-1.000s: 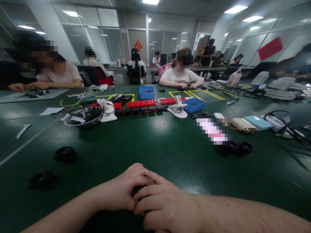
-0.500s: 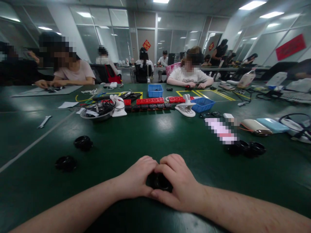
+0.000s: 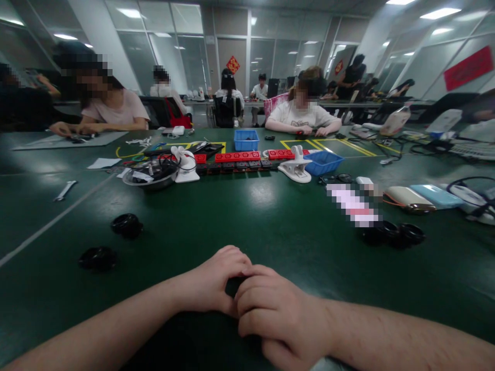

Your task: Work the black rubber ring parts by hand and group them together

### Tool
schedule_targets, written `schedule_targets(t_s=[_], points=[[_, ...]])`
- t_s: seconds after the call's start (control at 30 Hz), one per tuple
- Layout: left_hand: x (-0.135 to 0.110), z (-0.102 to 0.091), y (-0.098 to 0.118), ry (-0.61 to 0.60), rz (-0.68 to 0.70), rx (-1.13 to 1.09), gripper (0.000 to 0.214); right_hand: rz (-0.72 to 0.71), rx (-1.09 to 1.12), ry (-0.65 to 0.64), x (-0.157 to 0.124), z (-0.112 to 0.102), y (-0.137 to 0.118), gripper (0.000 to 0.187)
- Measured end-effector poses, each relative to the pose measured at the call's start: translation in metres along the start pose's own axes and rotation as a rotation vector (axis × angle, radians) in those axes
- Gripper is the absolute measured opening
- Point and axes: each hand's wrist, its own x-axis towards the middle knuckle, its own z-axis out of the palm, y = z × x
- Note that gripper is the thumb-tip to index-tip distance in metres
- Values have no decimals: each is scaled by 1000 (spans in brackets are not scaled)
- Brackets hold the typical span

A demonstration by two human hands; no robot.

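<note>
Low at the table's near edge, my left hand is curled, with its thumb and fingers bent round a black round part. Only a dark sliver of that part shows between the hands. My right hand is closed across it from the right, knuckles towards me, and its fingertips touch my left hand. What exactly its fingers press on is hidden. Two similar black ring-shaped parts lie apart on the left side. More of these black rings sit close together at the right, beside a pixelated pink-white object.
Across the table stand a bowl of black parts, white clip stands, red socket strips and blue bins. A wrench lies left. Power banks and cables lie right. Other people sit opposite.
My right hand has turned over and come lower, its fingers now folded across the black part, which showed more openly before. The view has shifted slightly.
</note>
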Motion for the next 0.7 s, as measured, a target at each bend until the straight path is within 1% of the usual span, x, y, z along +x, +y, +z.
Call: schedule_targets(t_s=[0.07, 0.13, 0.2, 0.27, 0.33, 0.4, 0.47, 0.5, 0.57, 0.7], points=[[0, 0, 0, -8, -15, 2, 34, -26, -18, -13, -1, 2, 0, 21], [-1, 1, -1, 0, -13, -8, 34, -43, -38, 6, -2, 3, 0, 22], [-1, 2, -2, 6, -7, -18, 30, -54, -64, 60, -3, 2, -1, 25], [-1, 2, -1, 0, -9, -14, 25, -30, -101, 122, -3, 0, -3, 28], [0, 1, 0, -6, -13, -8, 26, 71, -145, 166, -2, -2, -5, 30], [1, 0, 3, -7, -33, -13, 35, 214, -181, 201, -1, -3, -5, 36], [2, 0, 4, -4, -70, -24, 43, 337, -213, 206, -2, -2, -4, 47], [2, 0, 5, -1, -89, -25, 43, 375, -225, 197, -2, -1, -2, 48], [2, 1, 4, 6, -106, -15, 39, 403, -236, 155, -3, 1, 1, 42], [2, 3, 1, 6, -72, -11, 32, 324, -179, 82, -3, 3, 4, 23]])
